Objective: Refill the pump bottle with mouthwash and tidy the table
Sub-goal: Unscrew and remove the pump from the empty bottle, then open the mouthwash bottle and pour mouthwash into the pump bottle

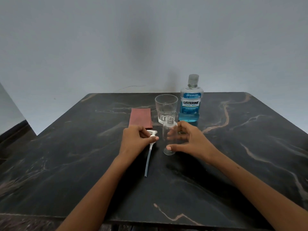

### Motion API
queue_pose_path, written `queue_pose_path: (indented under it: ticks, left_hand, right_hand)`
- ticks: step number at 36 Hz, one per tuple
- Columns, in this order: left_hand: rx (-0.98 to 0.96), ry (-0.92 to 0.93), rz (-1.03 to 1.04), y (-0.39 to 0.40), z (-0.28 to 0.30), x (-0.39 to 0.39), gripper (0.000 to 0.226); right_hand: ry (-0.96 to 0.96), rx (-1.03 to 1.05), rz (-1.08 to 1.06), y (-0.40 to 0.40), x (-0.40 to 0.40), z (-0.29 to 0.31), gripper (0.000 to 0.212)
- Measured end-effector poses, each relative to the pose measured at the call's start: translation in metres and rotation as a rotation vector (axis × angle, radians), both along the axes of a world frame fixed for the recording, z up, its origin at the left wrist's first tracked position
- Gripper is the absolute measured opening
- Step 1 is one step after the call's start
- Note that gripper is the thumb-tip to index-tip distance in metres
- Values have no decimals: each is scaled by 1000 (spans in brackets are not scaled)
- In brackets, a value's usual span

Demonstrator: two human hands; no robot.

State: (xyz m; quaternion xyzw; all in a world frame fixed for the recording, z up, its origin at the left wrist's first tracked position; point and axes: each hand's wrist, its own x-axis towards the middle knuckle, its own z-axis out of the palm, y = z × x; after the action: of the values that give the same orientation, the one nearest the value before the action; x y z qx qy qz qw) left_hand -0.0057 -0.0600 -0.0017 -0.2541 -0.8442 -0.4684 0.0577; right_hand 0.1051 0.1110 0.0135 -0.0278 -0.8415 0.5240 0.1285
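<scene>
A small clear pump bottle (168, 130) stands upright at the table's middle with its neck uncapped. My right hand (191, 140) curls around it from the right, fingers behind the glass and thumb near its base. My left hand (135, 139) grips the white pump head (152, 134); its long dip tube (148, 161) slants down toward me on the tabletop. Behind them stands a capped mouthwash bottle (190, 100) with blue liquid and a blue label.
An empty drinking glass (165, 107) stands just left of the mouthwash bottle. A folded reddish cloth (140, 118) lies flat to its left. The dark marble table (250, 155) meets a pale wall at its far edge.
</scene>
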Motion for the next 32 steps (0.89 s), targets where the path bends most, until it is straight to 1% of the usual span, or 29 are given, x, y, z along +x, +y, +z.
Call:
queue_pose_path:
  ticks: [4, 10, 15, 20, 24, 26, 28, 32]
  left_hand:
    - [-19, 36, 8, 1, -2, -1, 28]
    - [-29, 61, 6, 1, -1, -2, 30]
    - [-14, 82, 20, -1, 0, -2, 30]
    - [23, 91, 39, -1, 2, -2, 25]
    - [80, 137, 85, 0, 8, -2, 27]
    - [126, 143, 85, 1, 13, -1, 23]
    - [178, 146, 82, 3, 17, 0, 23]
    - [250, 168, 47, 10, 32, 7, 16]
  right_hand:
    - [-25, 42, 11, 0, 0, 0, 64]
    - [-54, 62, 36, 1, 2, 2, 63]
    - [-87, 123, 64, 6, 5, 9, 64]
    - [-151, 239, 83, 18, 13, 19, 64]
    - [-216, 398, 62, 34, 19, 28, 60]
    - [-222, 452, 0, 44, 20, 31, 54]
    - [-179, 455, -132, 55, 20, 32, 46]
    - [38, 345, -460, 71, 14, 28, 33]
